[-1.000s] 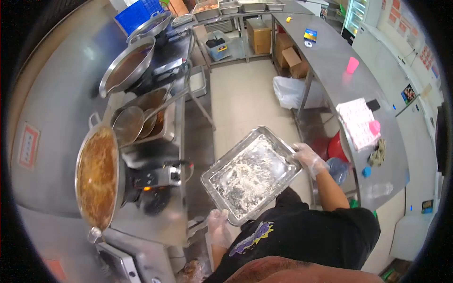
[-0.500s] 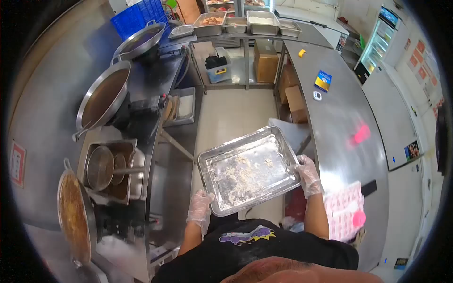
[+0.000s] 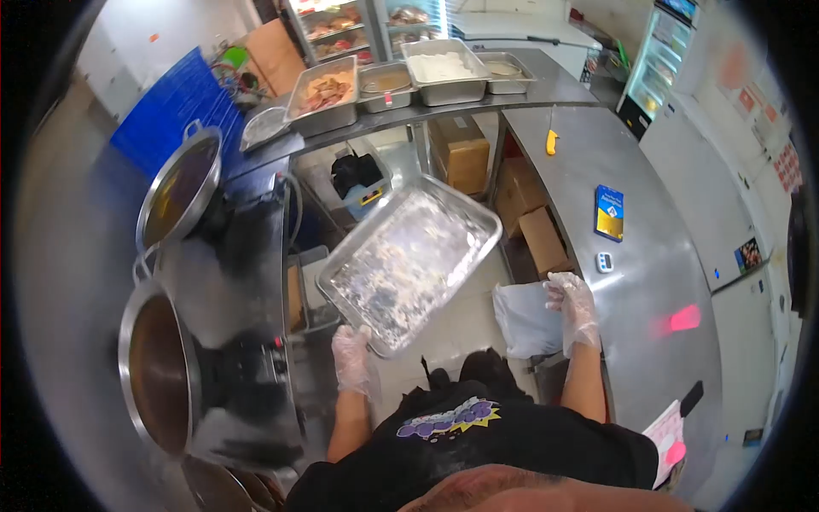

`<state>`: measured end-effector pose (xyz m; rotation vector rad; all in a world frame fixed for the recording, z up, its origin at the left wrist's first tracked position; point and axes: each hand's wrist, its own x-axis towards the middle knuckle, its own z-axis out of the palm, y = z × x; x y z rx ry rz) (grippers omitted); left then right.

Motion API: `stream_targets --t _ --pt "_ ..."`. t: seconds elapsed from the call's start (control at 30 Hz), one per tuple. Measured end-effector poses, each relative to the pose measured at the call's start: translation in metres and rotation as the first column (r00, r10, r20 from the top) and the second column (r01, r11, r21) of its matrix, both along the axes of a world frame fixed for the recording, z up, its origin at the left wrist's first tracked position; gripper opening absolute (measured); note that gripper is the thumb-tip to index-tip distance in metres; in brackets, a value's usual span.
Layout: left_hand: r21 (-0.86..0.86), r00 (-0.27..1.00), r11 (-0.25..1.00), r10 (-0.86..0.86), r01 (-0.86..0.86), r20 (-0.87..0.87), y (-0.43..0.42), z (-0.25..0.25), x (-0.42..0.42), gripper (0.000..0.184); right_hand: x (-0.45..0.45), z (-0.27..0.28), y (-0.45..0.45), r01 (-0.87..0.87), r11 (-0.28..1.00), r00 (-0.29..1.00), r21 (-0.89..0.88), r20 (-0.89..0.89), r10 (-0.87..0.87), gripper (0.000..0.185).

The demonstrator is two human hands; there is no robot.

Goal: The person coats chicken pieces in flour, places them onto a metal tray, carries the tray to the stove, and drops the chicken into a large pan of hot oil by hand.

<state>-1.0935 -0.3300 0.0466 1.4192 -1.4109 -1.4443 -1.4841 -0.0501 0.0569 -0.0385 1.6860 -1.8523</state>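
Note:
A metal tray [image 3: 409, 256] with floury, crumbly residue is held out over the aisle, tilted and turned. My left hand [image 3: 351, 358], in a clear plastic glove, grips it by the near left corner. Gloved likewise, my right hand [image 3: 573, 309] is off the tray, beside the right counter's edge, its fingers apart and slightly bent. Close to those fingers hangs a whitish plastic bag [image 3: 525, 320]; whether they touch it I cannot tell.
Large woks [image 3: 158, 367] line the left stove. On the back counter stand metal pans of meat [image 3: 326, 94] and white powder [image 3: 442, 66]. The right counter [image 3: 631, 290] bears a yellow-handled tool [image 3: 551, 142], a blue box [image 3: 609, 213], a timer [image 3: 605, 262] and a pink cup [image 3: 685, 318].
My right hand has let go of the tray. The tray has swung forward and left in my left hand. My view has moved closer to the back counter.

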Motion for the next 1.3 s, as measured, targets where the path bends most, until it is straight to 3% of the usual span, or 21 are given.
stream_targets --t 0.1,0.2,0.33,0.43,0.53,0.57,0.67,0.7,0.8,0.83,0.93,0.97,1.0,1.03,1.17,1.3 --pt "0.071 0.935 0.997 0.047 -0.023 -0.351 -0.082 0.047 -0.062 0.012 -0.034 -0.015 -0.058 0.040 0.999 0.999 0.031 0.020 -0.041 0.030" --pt "0.055 0.916 0.998 0.044 -0.024 -0.399 -0.159 0.095 -0.142 0.012 -0.072 -0.008 -0.145 0.047 0.998 0.998 0.050 0.031 -0.048 0.028" --pt "-0.095 0.886 0.995 -0.056 0.014 -0.460 -0.265 0.085 -0.216 0.010 -0.132 0.003 -0.266 -0.061 0.997 0.998 -0.057 -0.024 0.060 0.024" --pt "-0.063 0.877 0.995 -0.099 0.078 -0.471 -0.340 0.103 -0.289 0.010 -0.198 0.005 -0.358 -0.173 0.982 0.983 -0.080 -0.067 0.168 0.027" --pt "-0.072 0.868 0.989 -0.148 0.130 -0.473 -0.394 0.129 -0.346 0.010 -0.228 0.053 -0.431 -0.185 0.978 0.978 -0.098 -0.116 0.173 0.035" --pt "-0.090 0.849 0.981 -0.193 0.170 -0.492 -0.426 0.113 -0.358 0.012 -0.235 0.073 -0.452 -0.178 0.974 0.983 -0.139 -0.076 0.169 0.038" --pt "-0.060 0.879 0.965 -0.258 0.256 -0.400 -0.473 0.142 -0.418 0.014 -0.257 0.114 -0.514 -0.137 0.963 0.989 -0.232 0.023 0.146 0.046" --pt "-0.087 0.869 0.953 -0.301 0.291 -0.392 -0.509 0.122 -0.437 0.013 -0.265 0.118 -0.535 -0.124 0.960 0.990 -0.251 0.041 0.138 0.048" --pt "-0.105 0.882 0.896 -0.443 0.431 -0.161 -0.575 0.109 -0.486 0.010 -0.271 0.108 -0.598 -0.077 0.952 0.996 -0.297 0.019 0.086 0.057" --pt "-0.149 0.866 0.857 -0.500 0.493 -0.011 -0.603 0.100 -0.509 0.008 -0.277 0.095 -0.622 -0.040 0.956 0.999 -0.292 -0.007 0.040 0.058" --pt "0.075 0.850 0.852 -0.504 0.519 -0.155 -0.619 0.169 -0.579 0.007 -0.290 0.095 -0.663 0.080 0.948 0.996 -0.307 -0.020 -0.090 0.060" --pt "-0.006 0.785 0.813 -0.565 0.583 -0.255 -0.662 0.114 -0.602 0.008 -0.284 0.091 -0.659 0.120 0.946 0.991 -0.302 -0.026 -0.134 0.060" --pt "-0.053 0.761 0.792 -0.601 0.609 -0.244 -0.688 0.106 -0.630 0.009 -0.287 0.091 -0.658 0.156 0.943 0.984 -0.294 -0.033 -0.173 0.060" --pt "-0.095 0.739 0.770 -0.633 0.631 -0.231 -0.708 0.104 -0.655 0.010 -0.283 0.104 -0.659 0.221 0.936 0.965 -0.274 -0.079 -0.251 0.049" --pt "-0.233 0.707 0.696 -0.706 0.679 -0.047 -0.808 0.056 -0.766 0.012 -0.307 0.080 -0.644 0.368 0.905 0.923 -0.215 -0.035 -0.383 0.050" --pt "-0.256 0.758 0.730 -0.652 0.634 0.017 -0.778 0.097 -0.799 0.015 -0.338 0.021 -0.589 0.397 0.910 0.918 -0.121 0.052 -0.393 0.060"
